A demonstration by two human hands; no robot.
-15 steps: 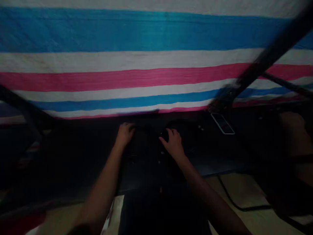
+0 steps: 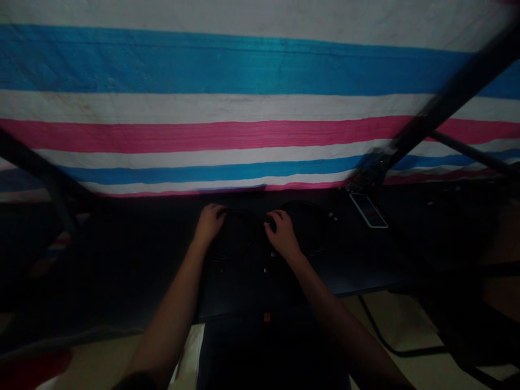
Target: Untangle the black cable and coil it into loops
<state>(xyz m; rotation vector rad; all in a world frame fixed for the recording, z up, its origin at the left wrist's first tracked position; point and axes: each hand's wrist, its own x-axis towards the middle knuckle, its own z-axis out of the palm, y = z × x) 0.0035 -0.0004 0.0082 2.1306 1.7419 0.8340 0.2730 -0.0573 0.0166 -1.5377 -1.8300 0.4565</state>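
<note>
The dark cable coil (image 2: 254,230) lies flat on the black tabletop (image 2: 154,287) in front of you, between your hands, its outline faint in the low light. It looks like a light, springy loop: stiff enough to keep its round shape, smooth enough for the turns to slide over one another, and not fragile, though the strands would probably spread if only one were lifted. Your best hold is likely across the whole bundle at opposite sides of the ring, thumb above and fingers beneath. Your left hand (image 2: 209,223) is at the ring's upper left, fingers bent over and seemingly touching it; whether they close around the strands can't be made out. Your right hand (image 2: 283,233) rests between this ring and a second coil (image 2: 304,203), thumb and fingers curved with a dark gap between them; it is too dim to tell whether anything is pinched there.
</note>
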